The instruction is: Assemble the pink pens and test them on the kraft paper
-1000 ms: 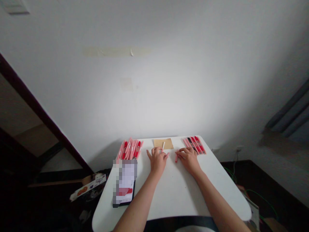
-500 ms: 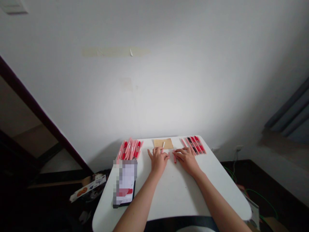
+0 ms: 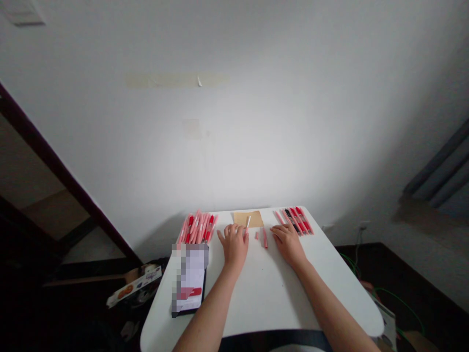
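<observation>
My left hand (image 3: 234, 244) rests on the white table with its fingers spread. Beside its fingertips lies a slim pink-and-white pen part (image 3: 248, 222), perhaps touched by the index finger. Between my hands are a short pink pen piece (image 3: 256, 235) and a longer pink pen barrel (image 3: 265, 238) with a darker red lower end. My right hand (image 3: 288, 243) lies just right of the barrel, apart from it, fingers stretched forward and nothing visible in them. A row of pink, red and black pens (image 3: 295, 220) sits beyond its fingers.
A heap of pink and red pens (image 3: 198, 227) occupies the table's back left. Nearer me is a phone (image 3: 192, 278), partly pixelated. A tan paper sheet (image 3: 242, 218) lies at the back middle of the white table (image 3: 264, 298), which stands near a wall (image 3: 256, 122).
Both hands have let go of the pink pen pieces, which now lie on the table. My left hand has moved left and spread its fingers; my right hand has drawn slightly right.
</observation>
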Tool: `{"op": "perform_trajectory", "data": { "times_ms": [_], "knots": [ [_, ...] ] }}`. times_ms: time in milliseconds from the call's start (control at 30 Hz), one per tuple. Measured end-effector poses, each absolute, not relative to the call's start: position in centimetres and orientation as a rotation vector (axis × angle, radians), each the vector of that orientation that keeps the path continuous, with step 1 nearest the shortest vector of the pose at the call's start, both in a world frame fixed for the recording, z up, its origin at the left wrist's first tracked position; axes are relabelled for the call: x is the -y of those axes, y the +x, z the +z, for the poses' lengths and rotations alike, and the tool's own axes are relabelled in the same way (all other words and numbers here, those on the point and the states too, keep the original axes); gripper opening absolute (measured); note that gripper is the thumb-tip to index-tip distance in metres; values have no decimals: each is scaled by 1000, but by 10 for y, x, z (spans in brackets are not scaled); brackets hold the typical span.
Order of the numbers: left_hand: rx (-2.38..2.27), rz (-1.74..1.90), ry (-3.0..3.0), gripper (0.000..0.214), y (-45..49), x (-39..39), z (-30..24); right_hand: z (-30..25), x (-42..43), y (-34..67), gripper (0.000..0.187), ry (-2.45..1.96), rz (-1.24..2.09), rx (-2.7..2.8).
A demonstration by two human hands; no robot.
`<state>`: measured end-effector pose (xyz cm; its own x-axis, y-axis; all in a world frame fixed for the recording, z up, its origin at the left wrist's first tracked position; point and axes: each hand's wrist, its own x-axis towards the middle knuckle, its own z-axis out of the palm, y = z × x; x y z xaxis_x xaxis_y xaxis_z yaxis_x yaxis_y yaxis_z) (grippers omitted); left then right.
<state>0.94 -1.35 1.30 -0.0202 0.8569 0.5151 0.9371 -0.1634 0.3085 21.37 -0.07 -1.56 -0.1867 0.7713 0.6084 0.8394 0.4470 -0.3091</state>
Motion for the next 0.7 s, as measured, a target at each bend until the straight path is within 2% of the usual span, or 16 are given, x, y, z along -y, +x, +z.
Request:
{"op": "perform_trajectory", "data": {
  "times_ms": [700],
  "knots": [
    [2023,-770,-2095,24,5,17,14,-13,2,209,31,-1337,-70,2060]
  ]
}}
